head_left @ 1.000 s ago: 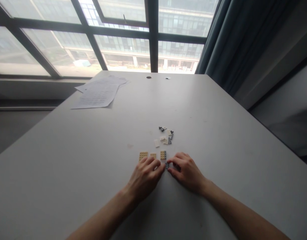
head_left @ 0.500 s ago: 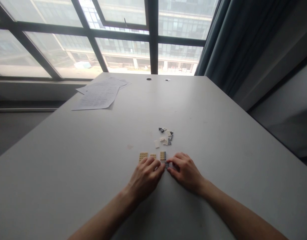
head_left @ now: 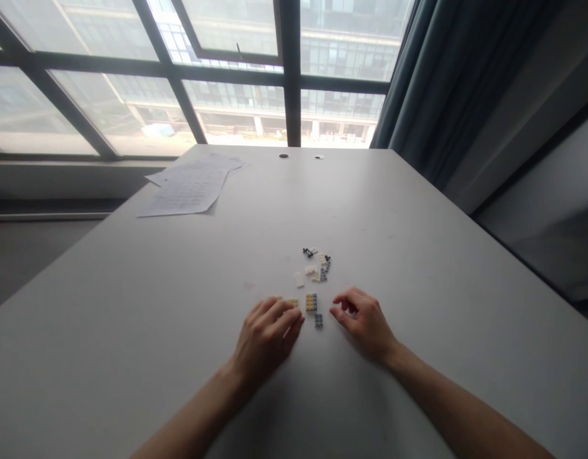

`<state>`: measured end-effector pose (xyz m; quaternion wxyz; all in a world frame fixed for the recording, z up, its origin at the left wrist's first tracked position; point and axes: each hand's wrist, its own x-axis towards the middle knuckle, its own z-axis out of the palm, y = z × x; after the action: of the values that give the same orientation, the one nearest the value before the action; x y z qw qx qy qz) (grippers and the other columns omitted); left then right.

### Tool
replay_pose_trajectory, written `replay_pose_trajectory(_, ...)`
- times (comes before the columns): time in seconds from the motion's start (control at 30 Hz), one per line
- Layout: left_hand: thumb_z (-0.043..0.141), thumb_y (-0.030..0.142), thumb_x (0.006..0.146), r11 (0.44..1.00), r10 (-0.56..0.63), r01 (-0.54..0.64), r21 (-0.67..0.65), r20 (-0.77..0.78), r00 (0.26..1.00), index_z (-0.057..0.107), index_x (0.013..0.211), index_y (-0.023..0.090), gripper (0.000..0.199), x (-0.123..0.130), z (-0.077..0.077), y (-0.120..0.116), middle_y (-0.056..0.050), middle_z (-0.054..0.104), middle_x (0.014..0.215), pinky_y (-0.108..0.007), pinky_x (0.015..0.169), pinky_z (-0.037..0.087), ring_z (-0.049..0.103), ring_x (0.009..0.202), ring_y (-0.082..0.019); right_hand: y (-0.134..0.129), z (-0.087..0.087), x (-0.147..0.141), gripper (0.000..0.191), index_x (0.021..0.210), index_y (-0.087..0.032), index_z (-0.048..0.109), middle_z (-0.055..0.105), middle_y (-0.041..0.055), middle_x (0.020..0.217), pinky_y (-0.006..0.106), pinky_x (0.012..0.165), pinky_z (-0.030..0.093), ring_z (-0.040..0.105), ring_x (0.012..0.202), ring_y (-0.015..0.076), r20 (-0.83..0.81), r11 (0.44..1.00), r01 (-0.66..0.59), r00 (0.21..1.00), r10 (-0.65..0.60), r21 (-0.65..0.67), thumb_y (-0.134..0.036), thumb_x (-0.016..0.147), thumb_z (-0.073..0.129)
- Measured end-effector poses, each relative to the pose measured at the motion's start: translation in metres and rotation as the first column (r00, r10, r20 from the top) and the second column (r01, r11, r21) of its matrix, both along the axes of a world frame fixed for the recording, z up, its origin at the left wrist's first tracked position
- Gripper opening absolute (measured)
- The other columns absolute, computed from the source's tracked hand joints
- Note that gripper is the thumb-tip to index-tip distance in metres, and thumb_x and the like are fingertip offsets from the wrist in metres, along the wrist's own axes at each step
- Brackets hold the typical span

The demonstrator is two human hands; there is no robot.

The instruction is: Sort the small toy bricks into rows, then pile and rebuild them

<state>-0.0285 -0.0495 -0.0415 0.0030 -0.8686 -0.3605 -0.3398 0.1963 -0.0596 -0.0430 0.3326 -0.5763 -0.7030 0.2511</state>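
A small grey piece (head_left: 319, 320) lies on the white table, just below a tan block (head_left: 310, 302) with a grey strip along its right side. My left hand (head_left: 270, 328) rests to the left of them, its fingers bent and slightly apart, partly covering more tan pieces (head_left: 293, 302). To the right, my right hand (head_left: 363, 319) is held with thumb and index finger apart and nothing between them. Neither hand touches the grey piece.
Beyond the hands lies a loose cluster of small white, black and grey pieces (head_left: 323, 260), with a flat white piece (head_left: 300, 280) beside it. Printed papers (head_left: 189, 188) lie at the far left of the table (head_left: 418, 255). Windows and a dark curtain stand behind.
Both hands have moved apart, left hand leftward and right hand rightward, letting go of the small grey piece, which now lies uncovered. The left hand hides more of the leftmost tan piece.
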Motion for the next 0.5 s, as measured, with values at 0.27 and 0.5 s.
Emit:
replay_pose_trajectory(0.27, 0.059, 0.018, 0.084, 0.998, 0.056, -0.056, 0.000, 0.113, 0.992, 0.063, 0.083, 0.020, 0.005, -0.007, -0.004, 0.004, -0.004, 0.066, 0.083, -0.030, 0.072, 0.049, 0.058, 0.076, -0.016, 0.049, 0.007, 0.005, 0.047, 0.127, -0.021, 0.054, 0.057, 0.0064, 0.106, 0.027, 0.080, 0.044, 0.056, 0.086, 0.0157, 0.217, 0.995, -0.081, 0.972, 0.093, -0.063, -0.019, 0.081, 0.061)
replay_pose_trajectory(0.5, 0.060, 0.015, 0.082, 0.998, 0.057, -0.062, 0.025, 0.168, 0.984, 0.062, 0.084, 0.019, 0.005, -0.010, -0.004, 0.004, -0.004, 0.066, 0.082, -0.030, 0.071, 0.048, 0.057, 0.074, -0.016, 0.069, 0.008, -0.005, 0.028, 0.115, -0.020, 0.061, 0.059, 0.0074, 0.107, 0.027, 0.083, 0.042, 0.058, 0.089, 0.0163, 0.341, 0.992, -0.102, 0.932, 0.123, -0.077, -0.021, 0.088, 0.054)
